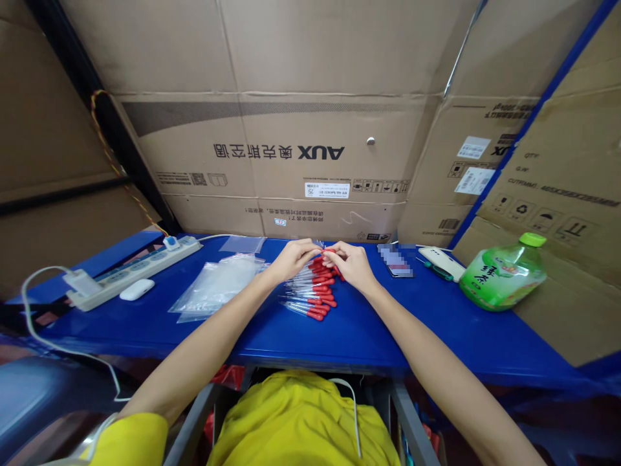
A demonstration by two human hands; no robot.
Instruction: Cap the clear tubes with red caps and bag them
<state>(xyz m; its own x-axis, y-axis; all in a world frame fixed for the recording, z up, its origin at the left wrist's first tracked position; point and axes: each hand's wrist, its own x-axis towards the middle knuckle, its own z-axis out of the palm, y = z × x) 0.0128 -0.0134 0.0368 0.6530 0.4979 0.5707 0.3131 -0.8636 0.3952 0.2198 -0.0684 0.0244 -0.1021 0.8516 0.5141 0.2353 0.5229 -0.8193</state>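
My left hand point(295, 257) and my right hand point(353, 260) meet above the far half of the blue table, both closed in a pinch. Between them is a dropper with a red rubber bulb point(328, 250); the right fingers are on the bulb, the left ones at its clear tube side. Whether more than one is held I cannot tell. Below the hands lies a pile of glass droppers point(317, 299), red bulbs to the right, clear tubes to the left. Left of the pile, a stack of clear plastic bags point(218, 285) lies flat.
A white power strip point(136, 272) with a plugged-in charger and a white earbud case point(137, 289) are at the left. To the right are a phone point(396, 262), a green-handled screwdriver point(436, 269), a white device point(442, 260) and a green drink bottle point(504, 272). Cardboard point(291, 175) walls the back.
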